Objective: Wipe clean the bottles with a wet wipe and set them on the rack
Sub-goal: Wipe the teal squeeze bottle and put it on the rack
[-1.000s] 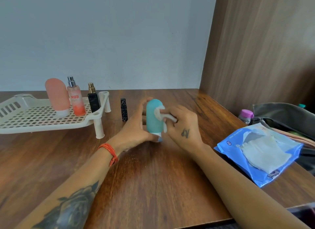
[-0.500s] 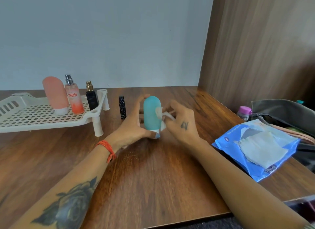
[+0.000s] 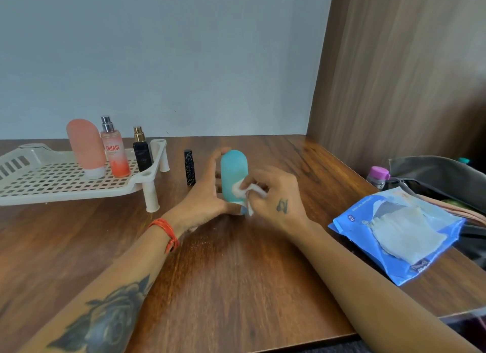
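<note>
A teal squeeze bottle (image 3: 233,168) stands cap-down near the middle of the wooden table, held from the left by my left hand (image 3: 203,197). My right hand (image 3: 276,195) presses a crumpled white wet wipe (image 3: 246,191) against the bottle's lower right side. On the white perforated rack (image 3: 47,184) at the left stand a pink squeeze bottle (image 3: 85,147), a pink spray bottle (image 3: 114,149) and a small black spray bottle (image 3: 142,150). A slim black tube (image 3: 189,167) stands on the table just right of the rack.
A blue wet-wipe pack (image 3: 394,229) with a sheet pulled out lies at the right. Behind it are a grey pouch (image 3: 436,171) and a small bottle with a purple cap (image 3: 378,175). A wooden panel walls the right side; the table's front edge is close.
The wipe in my right hand has slid from the bottle's upper part down to its lower side. My left hand still holds the bottle upright in the same spot.
</note>
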### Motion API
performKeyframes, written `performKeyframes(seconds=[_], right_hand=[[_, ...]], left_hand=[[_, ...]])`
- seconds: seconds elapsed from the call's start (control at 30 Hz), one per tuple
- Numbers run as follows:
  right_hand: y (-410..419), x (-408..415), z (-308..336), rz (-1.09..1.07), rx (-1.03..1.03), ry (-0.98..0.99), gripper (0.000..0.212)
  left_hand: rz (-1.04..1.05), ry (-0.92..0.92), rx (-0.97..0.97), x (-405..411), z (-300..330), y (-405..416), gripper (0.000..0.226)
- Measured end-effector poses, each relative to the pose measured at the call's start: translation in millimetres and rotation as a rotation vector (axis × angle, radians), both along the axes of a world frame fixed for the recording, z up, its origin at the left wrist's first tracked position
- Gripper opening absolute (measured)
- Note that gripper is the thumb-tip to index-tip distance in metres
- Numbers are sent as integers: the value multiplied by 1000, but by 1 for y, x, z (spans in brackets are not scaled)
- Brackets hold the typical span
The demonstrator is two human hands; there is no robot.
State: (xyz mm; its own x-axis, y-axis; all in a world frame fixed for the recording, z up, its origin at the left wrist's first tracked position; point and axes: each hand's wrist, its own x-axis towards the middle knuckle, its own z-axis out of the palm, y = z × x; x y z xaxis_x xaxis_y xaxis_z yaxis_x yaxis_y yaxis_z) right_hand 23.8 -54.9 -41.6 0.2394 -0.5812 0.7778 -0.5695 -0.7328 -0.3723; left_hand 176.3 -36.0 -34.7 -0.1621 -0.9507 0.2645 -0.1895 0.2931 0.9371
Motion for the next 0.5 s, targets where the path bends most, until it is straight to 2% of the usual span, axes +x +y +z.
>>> performKeyframes(seconds=[0.1, 0.2, 0.37, 0.5], right_hand=[[9, 6, 1, 95, -101, 140, 20], [6, 13, 7, 46, -210, 258, 24], [-8, 10, 14, -57, -106, -148, 24], [-6, 4, 5, -75, 20, -131, 13]], left_hand=[[-37, 4, 7, 1, 1, 0, 103], [-61, -17, -20, -2, 3, 3, 100], [-27, -52, -33, -3, 3, 2, 104], [-23, -30, -16, -1, 1, 1, 105]])
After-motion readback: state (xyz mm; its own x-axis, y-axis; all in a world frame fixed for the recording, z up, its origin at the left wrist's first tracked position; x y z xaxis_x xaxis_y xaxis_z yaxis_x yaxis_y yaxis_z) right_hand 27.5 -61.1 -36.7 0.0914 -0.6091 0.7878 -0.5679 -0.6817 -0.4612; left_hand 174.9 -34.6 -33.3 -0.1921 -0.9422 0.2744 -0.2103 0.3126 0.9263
